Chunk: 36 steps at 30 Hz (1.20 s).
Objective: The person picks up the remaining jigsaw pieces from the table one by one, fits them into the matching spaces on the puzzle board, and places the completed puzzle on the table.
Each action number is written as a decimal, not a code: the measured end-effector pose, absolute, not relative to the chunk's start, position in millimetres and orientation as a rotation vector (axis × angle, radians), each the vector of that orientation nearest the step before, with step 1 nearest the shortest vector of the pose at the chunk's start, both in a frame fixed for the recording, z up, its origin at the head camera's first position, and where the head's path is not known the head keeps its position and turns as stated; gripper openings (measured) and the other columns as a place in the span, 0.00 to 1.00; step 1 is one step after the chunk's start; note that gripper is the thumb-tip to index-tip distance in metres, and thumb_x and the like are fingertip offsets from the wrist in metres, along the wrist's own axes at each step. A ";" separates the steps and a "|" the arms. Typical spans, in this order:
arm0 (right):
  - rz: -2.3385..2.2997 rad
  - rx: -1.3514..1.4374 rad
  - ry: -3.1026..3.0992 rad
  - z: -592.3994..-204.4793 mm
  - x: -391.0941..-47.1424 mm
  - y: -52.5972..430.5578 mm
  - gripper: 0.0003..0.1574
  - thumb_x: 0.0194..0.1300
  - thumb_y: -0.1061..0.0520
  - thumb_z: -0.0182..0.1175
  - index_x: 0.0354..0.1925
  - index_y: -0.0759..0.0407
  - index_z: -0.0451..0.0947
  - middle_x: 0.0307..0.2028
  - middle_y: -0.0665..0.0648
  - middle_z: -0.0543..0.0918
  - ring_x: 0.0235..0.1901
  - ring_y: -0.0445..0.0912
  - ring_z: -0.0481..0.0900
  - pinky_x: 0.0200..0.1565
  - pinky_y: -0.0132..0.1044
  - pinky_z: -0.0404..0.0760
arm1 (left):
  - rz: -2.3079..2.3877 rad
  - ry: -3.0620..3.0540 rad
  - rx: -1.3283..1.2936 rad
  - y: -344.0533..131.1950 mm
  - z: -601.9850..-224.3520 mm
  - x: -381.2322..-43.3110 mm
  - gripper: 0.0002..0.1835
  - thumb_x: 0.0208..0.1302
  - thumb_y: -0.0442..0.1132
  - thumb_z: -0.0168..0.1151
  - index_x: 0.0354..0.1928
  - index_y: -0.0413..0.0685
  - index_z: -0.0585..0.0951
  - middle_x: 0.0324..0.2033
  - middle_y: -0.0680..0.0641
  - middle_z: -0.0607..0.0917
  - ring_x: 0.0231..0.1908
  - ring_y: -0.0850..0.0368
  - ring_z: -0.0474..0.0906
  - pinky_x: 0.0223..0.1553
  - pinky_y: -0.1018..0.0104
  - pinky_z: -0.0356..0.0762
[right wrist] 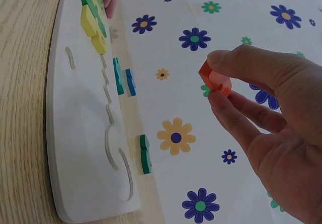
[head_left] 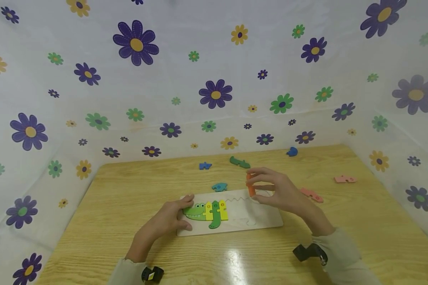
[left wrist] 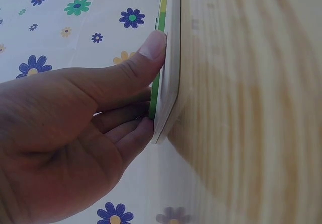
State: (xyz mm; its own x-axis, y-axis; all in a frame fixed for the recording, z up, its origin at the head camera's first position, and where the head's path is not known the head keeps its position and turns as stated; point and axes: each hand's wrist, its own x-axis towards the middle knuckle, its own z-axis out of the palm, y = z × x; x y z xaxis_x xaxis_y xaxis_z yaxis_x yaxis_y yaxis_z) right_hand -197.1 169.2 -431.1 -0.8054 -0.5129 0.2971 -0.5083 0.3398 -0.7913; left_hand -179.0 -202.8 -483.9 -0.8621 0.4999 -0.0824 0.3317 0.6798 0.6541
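A wooden crocodile puzzle board (head_left: 264, 217) lies on the table. At its left end sit the green head piece (head_left: 193, 212), a green leg piece (head_left: 215, 215) and yellow pieces (head_left: 223, 209) beside it. My left hand (head_left: 169, 215) rests on that end, thumb and fingers spread across the board's edge around the crocodile's head. Above the board's right half, my right hand (head_left: 274, 188) pinches an orange puzzle piece (head_left: 250, 185) between thumb and fingertips. The right wrist view shows the orange piece (right wrist: 216, 79) held up off the board, over its bare recess.
Behind the board lie a teal piece (head_left: 219, 187), a blue piece (head_left: 205, 166) and a long green piece (head_left: 239, 162). Farther right are a dark blue piece (head_left: 292, 151) and two pink pieces, one (head_left: 312, 194) near my right wrist, the other pink piece (head_left: 345, 179) toward the table's right edge.
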 end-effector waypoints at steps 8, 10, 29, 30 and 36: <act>-1.504 -0.980 2.570 -429.8 -196.1 166.6 0.24 0.55 0.72 0.74 0.50 0.60 0.86 0.67 0.64 0.74 0.63 0.61 0.77 0.52 0.43 0.86 | 0.974 2.631 0.657 -202.7 -483.6 -178.5 0.42 0.53 0.36 0.78 0.70 0.33 0.72 0.76 0.41 0.64 0.76 0.44 0.57 0.74 0.48 0.59; -1.502 -0.982 2.573 -429.7 -195.9 166.3 0.23 0.55 0.72 0.74 0.50 0.59 0.86 0.67 0.64 0.74 0.63 0.61 0.77 0.52 0.43 0.86 | 0.978 2.632 0.651 -202.5 -483.6 -178.3 0.41 0.53 0.36 0.78 0.70 0.33 0.72 0.76 0.42 0.65 0.76 0.44 0.57 0.74 0.48 0.59; -1.494 -1.039 2.580 -433.8 -195.8 164.9 0.23 0.55 0.74 0.73 0.49 0.61 0.87 0.67 0.64 0.74 0.57 0.59 0.82 0.48 0.42 0.88 | 0.967 2.646 0.640 -201.6 -484.1 -177.1 0.41 0.53 0.35 0.79 0.69 0.34 0.73 0.75 0.42 0.65 0.76 0.45 0.57 0.74 0.49 0.59; -1.495 -1.040 2.578 -433.8 -195.8 164.8 0.23 0.55 0.74 0.73 0.49 0.61 0.87 0.67 0.64 0.74 0.57 0.59 0.82 0.48 0.42 0.88 | 0.968 2.644 0.637 -201.7 -484.1 -177.2 0.41 0.53 0.35 0.79 0.70 0.34 0.73 0.75 0.42 0.65 0.76 0.46 0.57 0.74 0.49 0.59; -1.517 -1.030 2.547 -433.6 -195.6 164.8 0.24 0.55 0.76 0.71 0.48 0.61 0.87 0.68 0.64 0.73 0.57 0.61 0.81 0.45 0.41 0.89 | 0.971 2.638 0.638 -201.8 -484.2 -177.8 0.41 0.54 0.36 0.78 0.70 0.34 0.73 0.76 0.42 0.65 0.77 0.46 0.57 0.74 0.49 0.59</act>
State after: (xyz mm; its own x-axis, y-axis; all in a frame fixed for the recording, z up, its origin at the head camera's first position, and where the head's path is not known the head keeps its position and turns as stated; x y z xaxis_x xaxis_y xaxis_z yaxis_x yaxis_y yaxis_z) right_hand -195.6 164.8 -433.6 -0.7844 -0.5342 0.3151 -0.5314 0.3170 -0.7856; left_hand -177.8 -201.8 -484.2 -0.8703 0.4846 -0.0878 0.3120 0.6805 0.6631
